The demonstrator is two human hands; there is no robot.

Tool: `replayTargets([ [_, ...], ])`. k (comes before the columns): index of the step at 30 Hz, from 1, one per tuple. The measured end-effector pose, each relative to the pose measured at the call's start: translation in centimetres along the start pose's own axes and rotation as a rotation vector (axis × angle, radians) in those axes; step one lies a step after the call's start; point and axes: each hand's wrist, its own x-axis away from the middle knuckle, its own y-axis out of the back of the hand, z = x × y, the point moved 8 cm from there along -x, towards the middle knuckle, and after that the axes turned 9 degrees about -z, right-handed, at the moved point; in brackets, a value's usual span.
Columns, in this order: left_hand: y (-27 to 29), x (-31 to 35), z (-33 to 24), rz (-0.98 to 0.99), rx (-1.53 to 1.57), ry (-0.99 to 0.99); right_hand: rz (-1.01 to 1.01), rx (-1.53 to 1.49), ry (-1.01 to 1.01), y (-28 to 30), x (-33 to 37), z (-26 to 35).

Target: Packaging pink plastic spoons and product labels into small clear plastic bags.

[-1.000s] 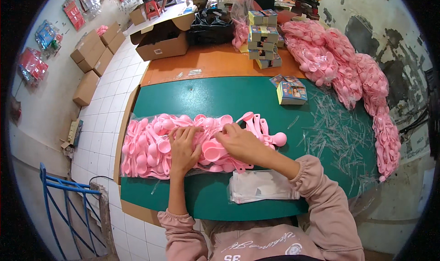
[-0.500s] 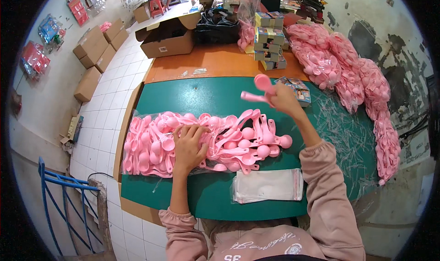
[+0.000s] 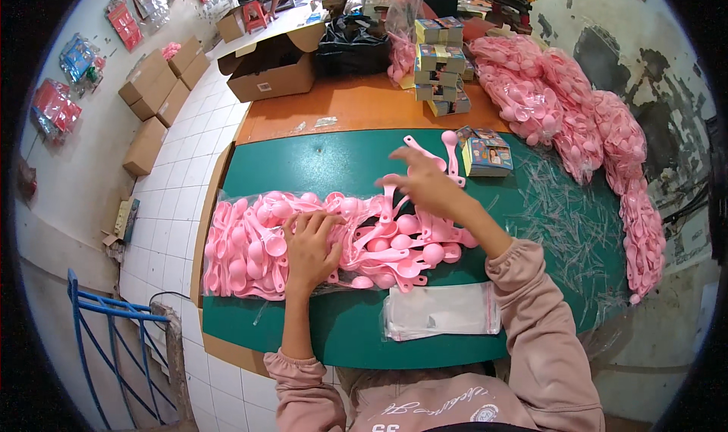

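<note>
A clear plastic bag of pink scoops (image 3: 244, 250) lies on the green tabletop, with many scoops spilling from its right end. My left hand (image 3: 309, 248) rests on the bag, fingers spread over the plastic and scoops. Above the loose pile is my right hand (image 3: 431, 188), its fingers apart and nothing visibly gripped. One pink scoop (image 3: 390, 198) stands up out of the pile just under its fingertips. Beyond the hand, a tilted scoop (image 3: 426, 153) and an upright-looking scoop (image 3: 451, 153) lie apart from the pile, partly hidden by the hand.
Flat clear bags (image 3: 441, 311) lie near the front edge. A card stack (image 3: 487, 153) sits behind my right hand, with taller card stacks (image 3: 440, 68) farther back. Thin clear strips (image 3: 569, 220) are scattered right; bagged pink scoops (image 3: 576, 121) line the right edge. An open carton (image 3: 271, 76) stands back left.
My right hand has let go of the scoops it held up and moved left and nearer, over the pile. Those scoops now lie on the green table. My left hand stays in place.
</note>
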Motion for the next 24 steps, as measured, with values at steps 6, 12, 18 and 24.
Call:
replayTargets([
  [6, -0.1, 0.0, -0.3, -0.015, 0.028, -0.008, 0.170, 0.148, 0.059, -2.4, -1.0, -2.5],
  [12, 0.3, -0.1, -0.2, -0.002, 0.014, 0.000, 0.043, 0.176, -0.263, 1.0, -0.9, -8.1],
  [18, 0.2, -0.1, 0.1, 0.007, 0.012, 0.012, 0.676, 0.015, -0.291, -2.3, 3.2, -8.5],
  [24, 0.0, -0.3, -0.3, 0.010, 0.028, 0.013, 0.464, -0.328, 0.069, -0.1, 1.4, -0.7],
])
